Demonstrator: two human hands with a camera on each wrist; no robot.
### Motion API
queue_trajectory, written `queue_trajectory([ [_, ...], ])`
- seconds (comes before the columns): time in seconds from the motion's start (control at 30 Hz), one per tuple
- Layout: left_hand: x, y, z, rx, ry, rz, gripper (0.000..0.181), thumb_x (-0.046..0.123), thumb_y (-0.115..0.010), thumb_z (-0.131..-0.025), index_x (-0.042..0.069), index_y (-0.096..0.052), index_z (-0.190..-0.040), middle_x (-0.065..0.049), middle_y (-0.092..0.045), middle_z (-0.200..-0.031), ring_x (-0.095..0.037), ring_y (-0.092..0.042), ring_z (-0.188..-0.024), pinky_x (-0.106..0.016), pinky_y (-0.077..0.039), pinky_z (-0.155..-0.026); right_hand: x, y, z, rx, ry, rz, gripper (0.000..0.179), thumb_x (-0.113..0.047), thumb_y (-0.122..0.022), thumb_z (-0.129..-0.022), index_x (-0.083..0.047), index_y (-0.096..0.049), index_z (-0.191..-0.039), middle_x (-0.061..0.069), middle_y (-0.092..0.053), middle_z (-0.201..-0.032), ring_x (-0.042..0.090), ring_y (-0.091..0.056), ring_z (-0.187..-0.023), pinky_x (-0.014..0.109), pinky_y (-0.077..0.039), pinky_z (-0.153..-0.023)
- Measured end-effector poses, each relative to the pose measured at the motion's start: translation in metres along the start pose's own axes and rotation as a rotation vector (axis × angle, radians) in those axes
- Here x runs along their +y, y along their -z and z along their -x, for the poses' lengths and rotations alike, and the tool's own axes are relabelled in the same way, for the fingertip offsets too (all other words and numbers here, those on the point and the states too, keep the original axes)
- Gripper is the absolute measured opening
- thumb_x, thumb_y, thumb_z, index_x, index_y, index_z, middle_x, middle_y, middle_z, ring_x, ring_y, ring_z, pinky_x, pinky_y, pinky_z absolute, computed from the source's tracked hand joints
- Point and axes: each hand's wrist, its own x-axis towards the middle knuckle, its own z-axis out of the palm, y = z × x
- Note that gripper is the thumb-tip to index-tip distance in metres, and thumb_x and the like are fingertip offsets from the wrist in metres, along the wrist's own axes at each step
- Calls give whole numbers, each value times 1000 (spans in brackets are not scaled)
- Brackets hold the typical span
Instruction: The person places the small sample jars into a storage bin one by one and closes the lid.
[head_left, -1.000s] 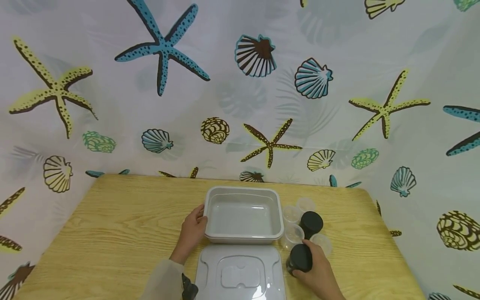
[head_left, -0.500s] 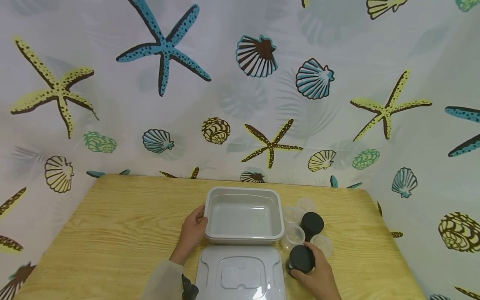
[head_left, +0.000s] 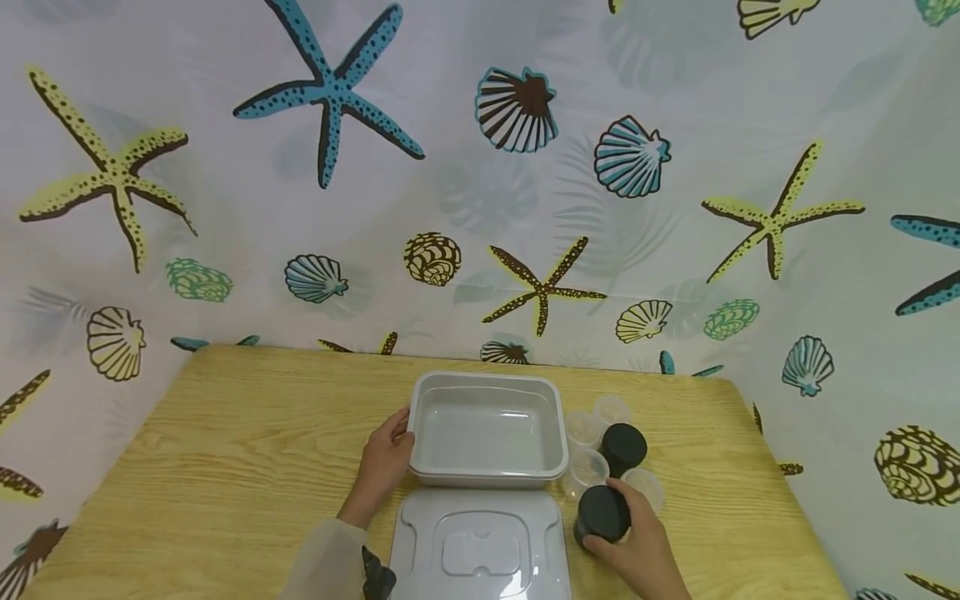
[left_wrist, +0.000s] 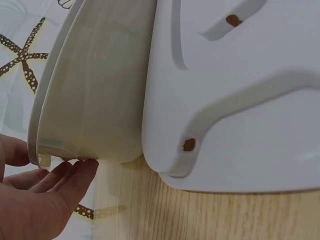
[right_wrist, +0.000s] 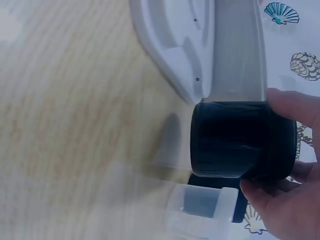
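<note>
A light grey rectangular tub (head_left: 491,481) stands with its open top facing up. At its left rim is my left hand (head_left: 387,454); in the left wrist view the thumb and fingers (left_wrist: 75,182) pinch the rim from either side. My right hand (head_left: 637,537) grips a black jar (head_left: 602,515) round its side, with the thumb and fingers (right_wrist: 257,195) on opposite sides of it. In the right wrist view a shadow falls on the table beside the jar. In front of the tub lies a pale grey lid (head_left: 480,546) with moulded grooves.
Several clear plastic cups (head_left: 587,471) and another black-topped jar (head_left: 624,448) stand right of the tub, close to my right hand. Everything is on a wood-grain table (head_left: 262,450). A curtain (head_left: 450,183) printed with shells and starfish hangs behind and at both sides.
My right hand and the black jar shift very slightly in the head view. The left hand, tub and lid stay where they are.
</note>
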Motion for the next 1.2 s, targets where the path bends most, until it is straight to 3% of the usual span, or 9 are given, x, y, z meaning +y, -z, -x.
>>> queue_trajectory([
  [0.63,-2,1,0,0,1,19,48,8,-40,-96,-3,-37,-143,-29,-50,-135,-41,-52,-123,-49,-45,-100,-27,16,3,-81,-2,23,78,-22,-86,-66,-4,-49,-133,18,-54,-132,35,-54,-120,50,-44,-99],
  [1.2,0,-1,1,6,10,19,48,9,-40,-97,-3,-37,-143,-28,-50,-135,-40,-53,-122,-48,-46,-98,-44,28,-1,-56,120,28,76,-21,-88,-64,-7,-53,-130,12,-58,-127,25,-57,-114,42,-48,-94],
])
